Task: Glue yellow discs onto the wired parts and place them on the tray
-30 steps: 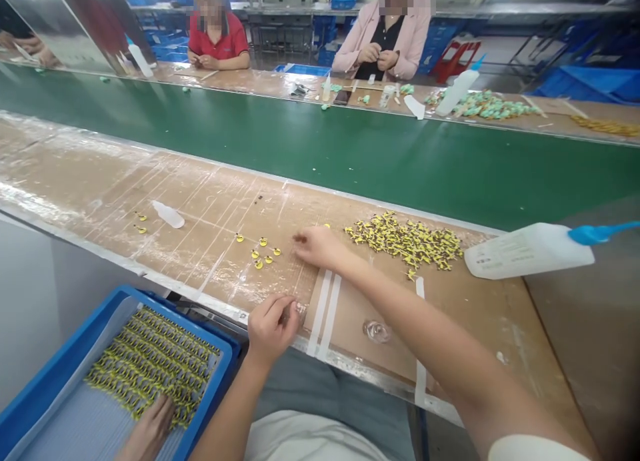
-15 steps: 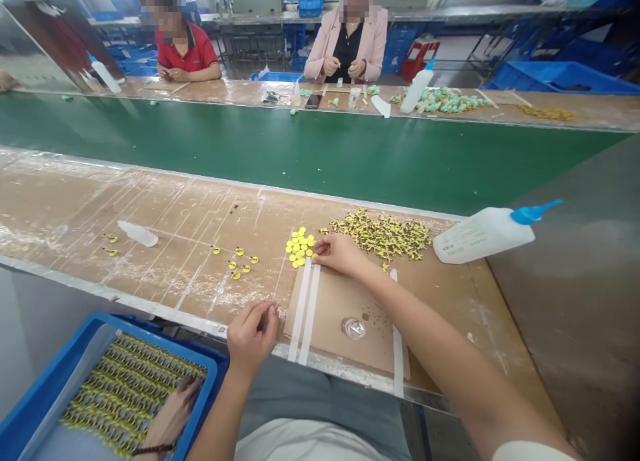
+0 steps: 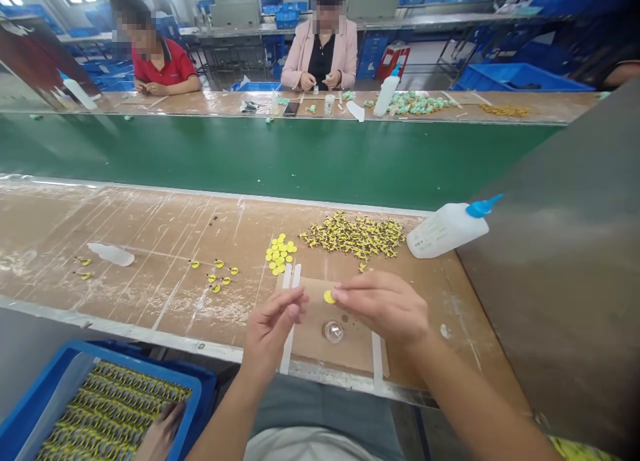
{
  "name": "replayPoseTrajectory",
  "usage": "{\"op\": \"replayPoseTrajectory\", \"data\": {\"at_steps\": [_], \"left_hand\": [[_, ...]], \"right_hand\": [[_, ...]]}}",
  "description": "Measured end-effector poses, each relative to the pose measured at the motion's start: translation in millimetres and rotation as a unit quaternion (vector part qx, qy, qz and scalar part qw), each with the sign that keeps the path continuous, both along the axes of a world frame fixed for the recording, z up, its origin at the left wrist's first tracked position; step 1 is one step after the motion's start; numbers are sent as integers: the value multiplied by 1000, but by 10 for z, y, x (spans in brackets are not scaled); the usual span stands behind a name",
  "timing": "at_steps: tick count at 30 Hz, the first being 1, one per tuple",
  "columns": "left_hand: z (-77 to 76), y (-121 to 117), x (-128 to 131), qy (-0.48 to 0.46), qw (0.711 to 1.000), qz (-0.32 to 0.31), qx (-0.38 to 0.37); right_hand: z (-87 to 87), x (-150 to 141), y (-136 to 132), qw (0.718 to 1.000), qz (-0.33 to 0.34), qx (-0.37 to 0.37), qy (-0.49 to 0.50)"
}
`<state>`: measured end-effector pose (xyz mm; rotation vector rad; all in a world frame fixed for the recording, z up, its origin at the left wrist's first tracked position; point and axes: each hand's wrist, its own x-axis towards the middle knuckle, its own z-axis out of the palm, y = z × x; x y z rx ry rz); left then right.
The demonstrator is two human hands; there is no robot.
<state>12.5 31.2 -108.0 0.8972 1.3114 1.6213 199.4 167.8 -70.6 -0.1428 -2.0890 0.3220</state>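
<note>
My right hand (image 3: 385, 306) pinches a small yellow disc (image 3: 329, 296) above the taped cardboard pad (image 3: 350, 351). My left hand (image 3: 273, 328) is raised beside it, thumb and fingers pressed together on something too small to make out. A small clear glue dish (image 3: 333, 330) sits on the pad just below both hands. A cluster of yellow discs (image 3: 280, 253) lies beyond the pad. Behind it spreads a pile of yellow-and-black pieces (image 3: 357, 234). Several finished yellow pieces (image 3: 220, 280) lie to the left.
A white glue bottle with blue nozzle (image 3: 447, 226) lies at the right. A blue tray of yellow-black parts (image 3: 100, 414) sits at lower left, with another person's hand (image 3: 163, 431) on it. A green conveyor belt (image 3: 280, 154) runs across; two people work on its far side.
My right hand has lifted off the disc cluster and come toward me with one yellow disc. My left hand has risen from the table edge to meet it. The view shifted downward.
</note>
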Motion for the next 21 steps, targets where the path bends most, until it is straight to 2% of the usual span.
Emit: {"op": "replayPoseTrajectory", "data": {"at_steps": [4,8,12,16,19,21], "left_hand": [[168,151,209,0,992,-115,45],[179,214,367,-30,986,-160,36],[70,236,491,-87,989,-117,-1],[-28,226,586,-141,988,-52,-16],[-45,217,619,-166,985,-28,-23],[-33,233,606,-176,984,-12,-27]], "right_hand": [[110,265,-140,998,19,11,-52],[27,357,-191,998,13,11,-53],[-152,343,-289,998,-62,3,-21],[-234,272,-438,993,-116,-5,7],[-236,196,-509,991,-132,-7,14],[-219,146,-509,993,-118,-5,4]]}}
